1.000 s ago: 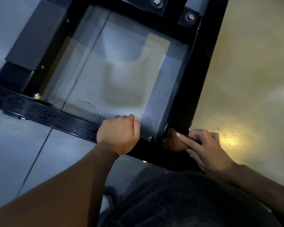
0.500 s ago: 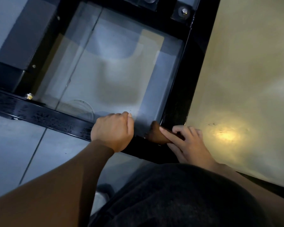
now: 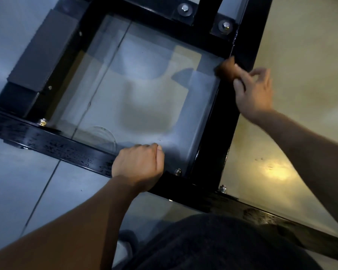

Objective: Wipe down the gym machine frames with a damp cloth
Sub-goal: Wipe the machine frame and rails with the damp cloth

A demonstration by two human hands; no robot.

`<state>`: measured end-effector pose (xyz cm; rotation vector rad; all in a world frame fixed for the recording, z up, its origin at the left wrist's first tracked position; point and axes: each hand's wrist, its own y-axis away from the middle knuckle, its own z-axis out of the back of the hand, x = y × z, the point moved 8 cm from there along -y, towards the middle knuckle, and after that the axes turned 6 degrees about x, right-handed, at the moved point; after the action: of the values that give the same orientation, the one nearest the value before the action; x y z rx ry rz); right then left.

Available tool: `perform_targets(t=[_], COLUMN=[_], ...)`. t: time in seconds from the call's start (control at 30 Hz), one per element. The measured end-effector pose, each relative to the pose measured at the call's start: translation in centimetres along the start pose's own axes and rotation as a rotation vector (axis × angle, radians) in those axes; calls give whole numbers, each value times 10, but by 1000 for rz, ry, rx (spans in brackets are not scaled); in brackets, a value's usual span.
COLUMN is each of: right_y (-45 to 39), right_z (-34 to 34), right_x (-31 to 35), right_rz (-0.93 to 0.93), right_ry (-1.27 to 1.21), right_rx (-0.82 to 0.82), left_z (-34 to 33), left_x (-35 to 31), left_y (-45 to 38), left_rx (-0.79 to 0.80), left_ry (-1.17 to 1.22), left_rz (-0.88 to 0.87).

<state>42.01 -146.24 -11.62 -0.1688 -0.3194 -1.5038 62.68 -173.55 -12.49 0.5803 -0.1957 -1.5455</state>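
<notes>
Open floor [image 3: 141, 98] inside black frame [image 3: 213, 133]

Dim, bluish shot w/ warm glare on floor [image 3: 277, 170], right hand [image 3: 254, 94] motion-blurred.

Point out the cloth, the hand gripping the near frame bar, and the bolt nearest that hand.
cloth [image 3: 225, 70], head view, brown wad's middle.
left hand [image 3: 139, 164], head view, back of the hand.
bolt [image 3: 178, 171], head view, its head.

Black machine frame [image 3: 219, 121] rests on the tiled floor [image 3: 12, 172] below you.

Grey glossy tiles lie to your left and inside the frame; the floor to your right is cream [image 3: 308, 55]. Bolts [image 3: 178, 171] sit at the frame's corners.
</notes>
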Motion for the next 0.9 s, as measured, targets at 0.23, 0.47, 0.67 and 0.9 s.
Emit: perform_targets(t=[0.23, 0.47, 0.67, 0.9], right_y=[80, 165, -16, -40], right_z=[-20, -36, -6, -6], right_x=[61, 64, -2, -14], right_rz=[103, 365, -98, -244], right_ry=[121, 36, -69, -119], right_rx=[20, 144, -129, -115], left_z=[1, 1, 1, 3], left_x=[0, 1, 1, -2], left_y=[-1, -1, -2, 0], left_rx=[-23, -35, -41, -52], left_ry=[18, 33, -4, -31], left_rz=[-12, -4, 13, -9])
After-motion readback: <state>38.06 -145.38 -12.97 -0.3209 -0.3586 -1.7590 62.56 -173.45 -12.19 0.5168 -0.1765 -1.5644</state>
